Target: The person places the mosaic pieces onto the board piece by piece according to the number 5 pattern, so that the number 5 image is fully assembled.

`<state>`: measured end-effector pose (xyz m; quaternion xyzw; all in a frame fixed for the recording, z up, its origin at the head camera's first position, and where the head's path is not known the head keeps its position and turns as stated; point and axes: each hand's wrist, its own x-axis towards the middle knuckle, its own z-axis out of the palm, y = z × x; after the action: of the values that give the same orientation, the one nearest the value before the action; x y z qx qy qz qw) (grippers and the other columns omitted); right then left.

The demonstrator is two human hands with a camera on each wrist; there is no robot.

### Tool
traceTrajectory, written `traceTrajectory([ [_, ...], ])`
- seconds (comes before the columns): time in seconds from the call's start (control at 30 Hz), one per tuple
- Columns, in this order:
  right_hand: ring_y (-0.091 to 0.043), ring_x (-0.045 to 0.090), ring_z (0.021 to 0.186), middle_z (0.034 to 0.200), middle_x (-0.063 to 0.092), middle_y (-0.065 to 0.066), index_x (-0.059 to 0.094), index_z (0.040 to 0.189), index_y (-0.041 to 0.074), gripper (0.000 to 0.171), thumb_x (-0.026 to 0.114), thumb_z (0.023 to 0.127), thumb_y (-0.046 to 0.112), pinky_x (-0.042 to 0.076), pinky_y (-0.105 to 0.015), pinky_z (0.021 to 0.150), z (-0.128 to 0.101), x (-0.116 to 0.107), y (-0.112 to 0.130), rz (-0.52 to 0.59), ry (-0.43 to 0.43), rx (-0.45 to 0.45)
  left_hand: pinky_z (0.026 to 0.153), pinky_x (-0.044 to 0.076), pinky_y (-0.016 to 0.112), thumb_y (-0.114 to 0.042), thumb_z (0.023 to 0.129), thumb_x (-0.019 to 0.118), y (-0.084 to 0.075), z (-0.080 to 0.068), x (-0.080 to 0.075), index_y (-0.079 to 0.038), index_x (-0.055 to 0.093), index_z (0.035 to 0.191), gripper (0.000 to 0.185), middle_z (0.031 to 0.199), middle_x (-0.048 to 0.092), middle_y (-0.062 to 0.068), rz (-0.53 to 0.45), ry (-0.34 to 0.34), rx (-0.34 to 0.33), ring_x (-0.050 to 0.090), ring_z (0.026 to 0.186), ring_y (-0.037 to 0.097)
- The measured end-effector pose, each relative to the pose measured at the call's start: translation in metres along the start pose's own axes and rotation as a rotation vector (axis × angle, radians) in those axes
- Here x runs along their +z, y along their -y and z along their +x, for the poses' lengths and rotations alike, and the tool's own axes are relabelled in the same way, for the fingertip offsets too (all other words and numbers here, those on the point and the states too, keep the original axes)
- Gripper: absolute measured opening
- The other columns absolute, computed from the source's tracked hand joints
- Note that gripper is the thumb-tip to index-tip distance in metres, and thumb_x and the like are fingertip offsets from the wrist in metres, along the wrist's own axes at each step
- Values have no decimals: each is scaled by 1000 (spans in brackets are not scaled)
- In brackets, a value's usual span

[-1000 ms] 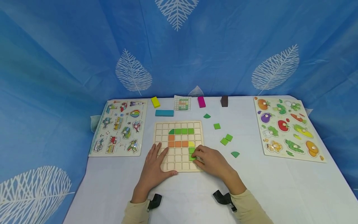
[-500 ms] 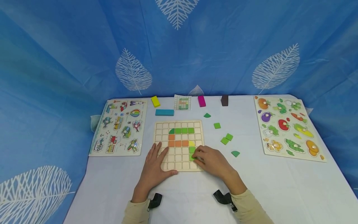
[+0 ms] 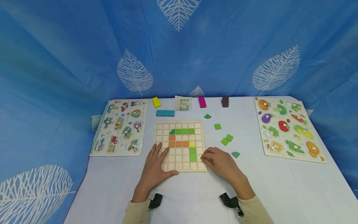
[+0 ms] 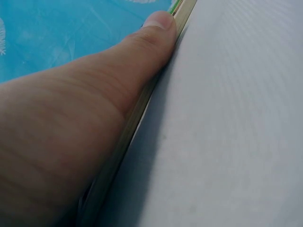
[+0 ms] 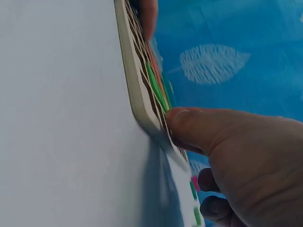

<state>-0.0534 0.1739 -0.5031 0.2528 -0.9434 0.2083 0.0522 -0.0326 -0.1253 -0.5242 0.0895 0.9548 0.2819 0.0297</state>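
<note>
A wooden grid board lies on the table with green, orange and yellow tiles set in its cells. My left hand rests spread over its left side, thumb along the front edge; the left wrist view shows the thumb against that edge. My right hand is at the board's right edge, fingers loosely bent, no tile showing in it. Left of its fingertips, a green square tile sits in its cell below another green tile. In the right wrist view the thumb reaches over the board's corner.
Several loose green tiles lie right of the board. Behind it stand a pattern card and blue, yellow, magenta and brown blocks. Picture puzzles of vehicles and vegetables flank the table.
My right hand has let go of the lower green square tile and drawn right to the board's edge, uncovering that tile. The left hand has stayed in place.
</note>
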Motion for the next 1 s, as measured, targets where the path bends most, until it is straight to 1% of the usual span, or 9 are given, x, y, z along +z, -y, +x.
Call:
traceTrajectory([
  [0.23, -21, 71, 93, 101, 71, 1, 78, 99, 16, 16, 83, 86, 24, 58, -43, 79, -27, -28, -33, 3, -80, 207, 123, 22, 65, -66, 67, 85, -1, -1, 0, -18, 47, 154, 106, 169, 25, 13, 1, -1, -10, 13, 158, 37],
  [0.37, -32, 68, 106, 112, 71, -7, 75, 111, 12, 32, 83, 85, 30, 55, -53, 90, -40, -48, -56, 35, -18, 397, 123, 21, 64, -65, 67, 85, -3, -1, -3, -17, 47, 154, 106, 169, 25, 13, -3, 1, -7, 14, 158, 37],
  [0.47, -38, 66, 112, 115, 70, -11, 74, 117, 10, 37, 82, 86, 29, 53, -57, 93, -47, -55, -66, 46, 45, 467, 123, 21, 64, -65, 68, 85, -4, 0, -4, -17, 47, 154, 106, 169, 25, 13, -7, 4, -5, 14, 158, 37],
  [0.57, -33, 67, 103, 109, 71, -9, 74, 116, 10, 33, 80, 88, 26, 54, -54, 88, -49, -53, -68, 51, 81, 457, 123, 20, 64, -64, 67, 86, -5, 0, -4, -17, 47, 154, 106, 169, 25, 13, -12, 7, -4, 14, 158, 37],
  [0.63, -24, 65, 89, 100, 70, -4, 74, 115, 10, 30, 79, 90, 26, 55, -46, 80, -47, -49, -66, 68, 89, 429, 124, 20, 64, -64, 67, 86, -4, 0, -3, -17, 47, 154, 106, 169, 25, 13, -9, 10, -6, 13, 159, 37],
  [0.7, -15, 58, 75, 93, 67, 2, 73, 115, 12, 31, 79, 90, 29, 50, -36, 71, -44, -44, -62, 95, 91, 408, 124, 19, 64, -65, 68, 85, -4, 0, -2, -18, 46, 155, 107, 170, 24, 12, -3, 18, -11, 12, 159, 36],
  [0.8, -6, 44, 67, 88, 64, 7, 73, 116, 13, 32, 79, 90, 30, 40, -26, 63, -41, -41, -57, 144, 87, 376, 124, 19, 64, -65, 68, 85, -4, 1, -1, -19, 46, 155, 107, 170, 23, 11, 3, 23, -14, 11, 159, 36],
  [0.9, -4, 42, 67, 95, 65, 5, 73, 117, 14, 27, 77, 91, 19, 37, -22, 60, -40, -39, -55, 191, 68, 349, 124, 19, 64, -65, 68, 85, -3, 1, -1, -19, 45, 155, 107, 170, 22, 11, 3, 23, -14, 11, 159, 36],
  [1.0, -5, 45, 72, 113, 68, -1, 73, 121, 14, 33, 69, 90, 3, 40, -22, 62, -40, -37, -55, 239, 63, 322, 124, 19, 64, -65, 68, 85, -3, 1, -1, -19, 46, 155, 107, 170, 23, 12, 3, 20, -10, 11, 159, 36],
])
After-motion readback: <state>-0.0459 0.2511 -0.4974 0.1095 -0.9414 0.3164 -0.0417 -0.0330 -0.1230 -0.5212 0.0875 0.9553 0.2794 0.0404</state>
